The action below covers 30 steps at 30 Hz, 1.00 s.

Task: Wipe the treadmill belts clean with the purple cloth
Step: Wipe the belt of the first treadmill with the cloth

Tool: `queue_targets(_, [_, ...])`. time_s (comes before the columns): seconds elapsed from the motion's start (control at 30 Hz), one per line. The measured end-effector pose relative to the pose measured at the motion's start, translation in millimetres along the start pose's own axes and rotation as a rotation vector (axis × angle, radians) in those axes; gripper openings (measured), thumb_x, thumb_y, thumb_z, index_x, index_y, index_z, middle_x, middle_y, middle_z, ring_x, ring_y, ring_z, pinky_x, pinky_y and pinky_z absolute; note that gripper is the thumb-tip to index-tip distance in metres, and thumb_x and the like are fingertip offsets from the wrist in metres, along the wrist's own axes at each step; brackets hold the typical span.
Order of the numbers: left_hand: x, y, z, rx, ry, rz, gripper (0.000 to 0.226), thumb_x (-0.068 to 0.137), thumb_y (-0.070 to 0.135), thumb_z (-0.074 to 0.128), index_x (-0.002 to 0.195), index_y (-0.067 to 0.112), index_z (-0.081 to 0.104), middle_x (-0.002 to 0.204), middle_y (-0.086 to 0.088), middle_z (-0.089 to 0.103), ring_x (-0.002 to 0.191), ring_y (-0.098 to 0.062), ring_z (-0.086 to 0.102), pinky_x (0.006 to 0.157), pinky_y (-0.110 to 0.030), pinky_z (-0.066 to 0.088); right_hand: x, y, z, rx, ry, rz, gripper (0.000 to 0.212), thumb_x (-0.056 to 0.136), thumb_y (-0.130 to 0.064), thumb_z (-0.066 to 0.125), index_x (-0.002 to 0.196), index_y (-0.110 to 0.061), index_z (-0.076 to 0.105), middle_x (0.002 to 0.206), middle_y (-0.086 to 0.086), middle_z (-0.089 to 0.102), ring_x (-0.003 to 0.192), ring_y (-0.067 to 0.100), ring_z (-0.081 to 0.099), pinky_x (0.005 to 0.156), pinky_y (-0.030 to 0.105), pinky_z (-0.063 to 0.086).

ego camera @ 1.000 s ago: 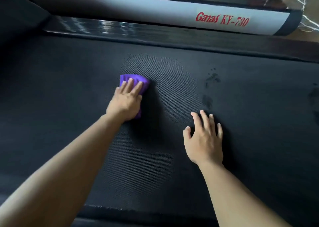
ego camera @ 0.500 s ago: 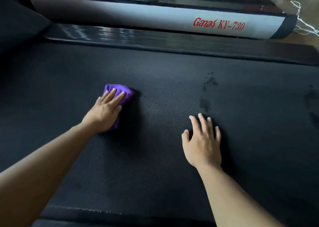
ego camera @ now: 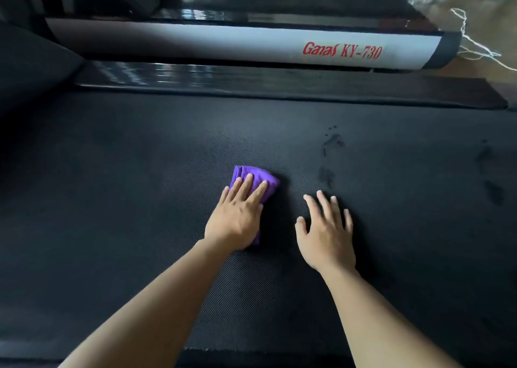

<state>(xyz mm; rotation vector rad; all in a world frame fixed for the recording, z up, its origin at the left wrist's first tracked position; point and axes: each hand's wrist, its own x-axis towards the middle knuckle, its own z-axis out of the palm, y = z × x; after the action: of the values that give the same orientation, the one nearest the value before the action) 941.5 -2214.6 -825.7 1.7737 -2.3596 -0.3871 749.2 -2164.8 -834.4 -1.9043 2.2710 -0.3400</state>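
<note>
Under left hand [ego camera: 235, 219], purple cloth [ego camera: 253, 175] — belt [ego camera: 112, 199] centre

Open belt [ego camera: 112, 199] left of the cloth [ego camera: 270, 181]; right hand [ego camera: 326, 233] close on its right.

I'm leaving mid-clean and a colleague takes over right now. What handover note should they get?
Left hand: flat on the purple cloth, pressing it onto the treadmill belt.
Right hand: open, resting bare on the belt beside it.
Done: cannot tell how much is wiped.
To do: dark marks just ahead of the right hand, and more smudges near the belt's right edge; the cloth touches neither.
</note>
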Motion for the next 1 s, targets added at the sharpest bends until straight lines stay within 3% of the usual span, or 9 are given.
queue_targets(0.1, [1,-1,0,-0.006,0.001,-0.011,0.054,0.102,0.037,0.024,0.153,0.038,0.008,0.163,0.002,0.000,0.149,-0.019,-0.004,0.121,-0.039,0.001,4,2,-3,0.077,0.005,-0.002,0.051,0.095,-0.036,0.052,0.144,-0.030,0.045,0.160,-0.004,0.030,0.150,0.022,0.020,0.121,0.045,0.010])
queue_targets(0.23, [2,-1,1,0.003,0.003,-0.024,0.053,0.102,0.037,0.022,0.153,0.039,0.006,0.163,0.003,-0.002,0.149,-0.017,-0.006,0.121,-0.037,-0.002,21,31,-11,0.056,0.123,-0.005,0.049,0.087,-0.038,0.049,0.133,-0.023,0.059,0.151,0.008,0.045,0.140,0.037,0.037,0.113,0.052,0.029])
queue_targets(0.47, [5,-1,3,0.030,0.014,-0.037,0.055,0.098,0.042,0.014,0.152,0.040,0.004,0.162,0.004,-0.003,0.149,-0.014,-0.008,0.121,-0.037,-0.004,44,75,-19,-0.090,0.054,0.127,0.054,0.099,-0.045,0.036,0.152,-0.037,0.030,0.164,0.001,0.018,0.151,0.028,0.012,0.121,0.051,0.008])
queue_targets(0.7, [18,-1,2,-0.015,0.075,-0.143,0.054,0.102,0.036,0.025,0.153,0.038,0.010,0.163,0.003,0.001,0.149,-0.017,-0.003,0.121,-0.038,-0.002,45,74,-15,-0.069,0.090,0.148,0.058,0.098,-0.046,0.036,0.154,-0.029,0.030,0.163,-0.002,0.022,0.151,0.025,0.015,0.121,0.050,0.010])
queue_targets(0.87, [80,-17,0,-0.035,0.172,-0.288,0.054,0.100,0.033,0.030,0.152,0.031,0.018,0.162,-0.004,0.011,0.149,-0.023,0.006,0.120,-0.044,0.005,45,73,-14,-0.073,0.096,0.141,0.058,0.098,-0.046,0.038,0.153,-0.029,0.032,0.163,-0.002,0.023,0.151,0.025,0.015,0.121,0.050,0.011])
queue_targets(1.0, [148,-32,-8,-0.053,0.179,-0.387,0.054,0.099,0.032,0.029,0.152,0.029,0.017,0.162,-0.007,0.008,0.149,-0.027,0.005,0.120,-0.045,0.005,46,73,-14,-0.079,0.109,0.146,0.056,0.098,-0.045,0.037,0.152,-0.029,0.033,0.163,-0.002,0.024,0.150,0.025,0.016,0.121,0.050,0.012])
